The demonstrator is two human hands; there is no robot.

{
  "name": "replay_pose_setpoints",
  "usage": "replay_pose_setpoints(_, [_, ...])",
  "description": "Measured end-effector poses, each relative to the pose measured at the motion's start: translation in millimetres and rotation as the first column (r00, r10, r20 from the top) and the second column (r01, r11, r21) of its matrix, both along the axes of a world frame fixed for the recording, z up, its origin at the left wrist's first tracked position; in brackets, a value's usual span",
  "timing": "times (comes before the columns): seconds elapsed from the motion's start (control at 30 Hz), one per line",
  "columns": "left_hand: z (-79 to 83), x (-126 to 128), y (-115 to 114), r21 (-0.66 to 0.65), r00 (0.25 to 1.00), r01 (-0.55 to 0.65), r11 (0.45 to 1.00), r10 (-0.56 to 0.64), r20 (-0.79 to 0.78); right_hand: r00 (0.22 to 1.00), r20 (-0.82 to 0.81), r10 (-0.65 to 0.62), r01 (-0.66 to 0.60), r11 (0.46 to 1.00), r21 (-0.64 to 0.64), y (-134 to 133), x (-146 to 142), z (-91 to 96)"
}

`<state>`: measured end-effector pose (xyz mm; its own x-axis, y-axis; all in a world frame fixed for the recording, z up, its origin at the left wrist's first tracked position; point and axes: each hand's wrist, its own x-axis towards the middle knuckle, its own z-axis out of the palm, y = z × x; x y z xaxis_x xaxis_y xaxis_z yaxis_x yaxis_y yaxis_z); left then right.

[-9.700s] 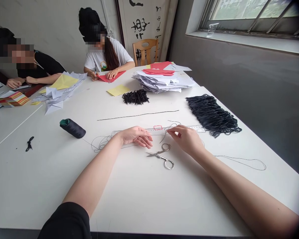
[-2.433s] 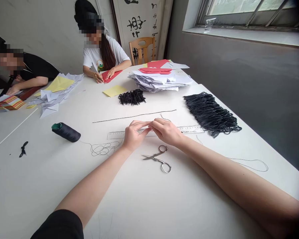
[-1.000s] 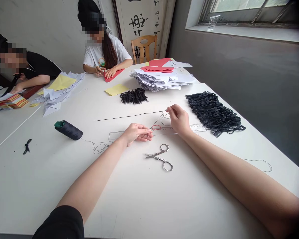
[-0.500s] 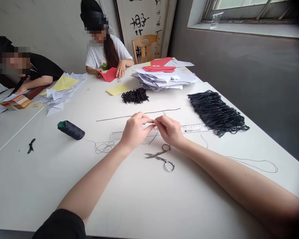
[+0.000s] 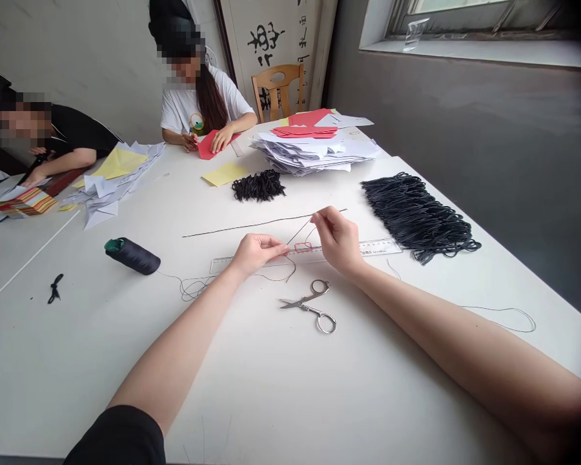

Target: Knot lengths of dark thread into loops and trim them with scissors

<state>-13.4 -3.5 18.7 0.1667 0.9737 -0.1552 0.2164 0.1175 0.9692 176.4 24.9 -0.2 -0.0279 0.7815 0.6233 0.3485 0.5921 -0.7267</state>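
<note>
A dark thread (image 5: 300,230) stretches slantwise between my two hands above a clear ruler (image 5: 377,247). My left hand (image 5: 257,253) pinches its lower end near the ruler's middle. Higher and to the right, my right hand (image 5: 337,239) is closed on the upper end with thumb and forefinger. A small red rectangle (image 5: 303,247) shows at the ruler between the hands. Open-bladed scissors (image 5: 312,305) lie just in front of the hands. On the left, a spool of dark thread (image 5: 133,256) rests on its side, its loose thread (image 5: 193,288) curling toward my left hand.
Behind the hands lies a long dark cord (image 5: 242,227). Bundled black cord loops (image 5: 419,216) are at the right, a smaller black bundle (image 5: 259,186) farther back. Paper stacks (image 5: 314,155) stand beyond. A person (image 5: 208,103) handles red paper; another person (image 5: 77,139) leans at the left.
My hands were together and have moved apart. The right hand rose to the right, the left moved slightly down and left, and the thread now spans the gap.
</note>
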Motion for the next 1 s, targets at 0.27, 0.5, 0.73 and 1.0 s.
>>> replay_pose_setpoints(0.27, [4.6, -2, -2, -0.146, 0.999, 0.050, 0.988, -0.049, 0.014, 0.982, -0.142, -0.127, 0.106, 0.984, -0.144, 23, 15, -7.6])
replay_pose_setpoints(0.5, [9.8, 8, -11, -0.270, 0.987, 0.144, 0.952, -0.118, 0.110, 0.971, -0.170, -0.169, 0.143, 0.978, -0.153, 28, 18, -11.0])
replay_pose_setpoints(0.73, [5.5, 8, -11, -0.290, 0.987, 0.146, 0.946, -0.120, 0.107, 0.957, -0.165, -0.238, 0.223, 0.969, -0.106, 40, 26, -18.3])
replay_pose_setpoints(1.0, [-0.5, 6, -8, -0.329, 0.985, 0.152, 0.932, -0.115, 0.128, 0.950, -0.160, -0.269, 0.258, 0.963, -0.082, 43, 31, -21.6])
